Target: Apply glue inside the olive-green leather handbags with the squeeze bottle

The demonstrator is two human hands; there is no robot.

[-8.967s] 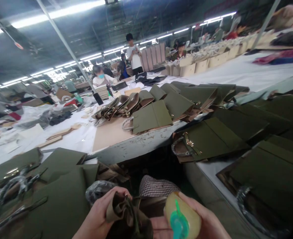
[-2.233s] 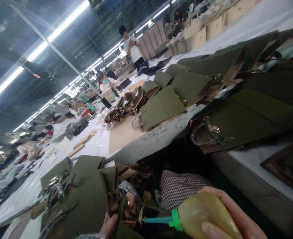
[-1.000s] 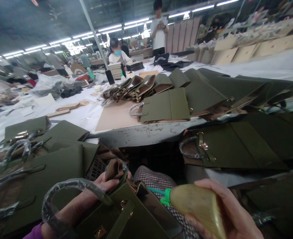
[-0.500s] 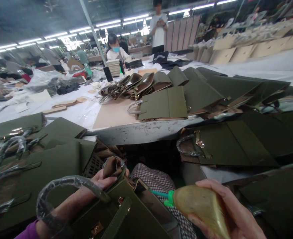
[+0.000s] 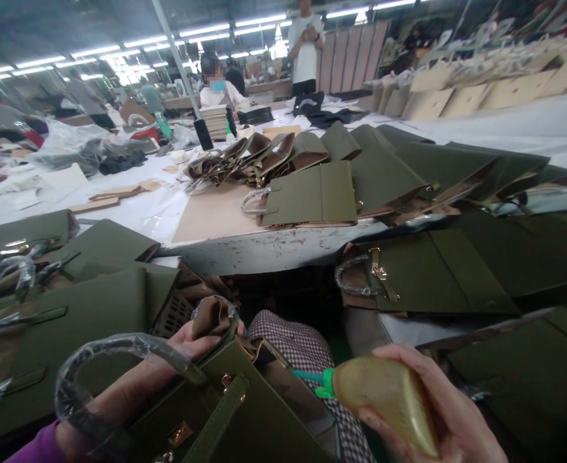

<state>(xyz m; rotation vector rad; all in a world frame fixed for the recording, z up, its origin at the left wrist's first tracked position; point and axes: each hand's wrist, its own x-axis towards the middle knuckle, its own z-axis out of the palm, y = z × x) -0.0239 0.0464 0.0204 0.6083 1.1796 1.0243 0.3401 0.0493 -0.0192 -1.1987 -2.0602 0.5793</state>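
Across the crowded worktop (image 5: 264, 251) lie olive bags; left hand (image 5: 187, 347) pinches a floppy handbag (image 5: 245, 418) corner, right hand (image 5: 438, 411) grips a soft, squeezable glue bottle (image 5: 384, 402).

A single view is given, taken from the head and aimed forward and down. The hands are seen very close at the lower edge, the bench (image 5: 264, 247) just beyond, and the hall is taken in far behind it.
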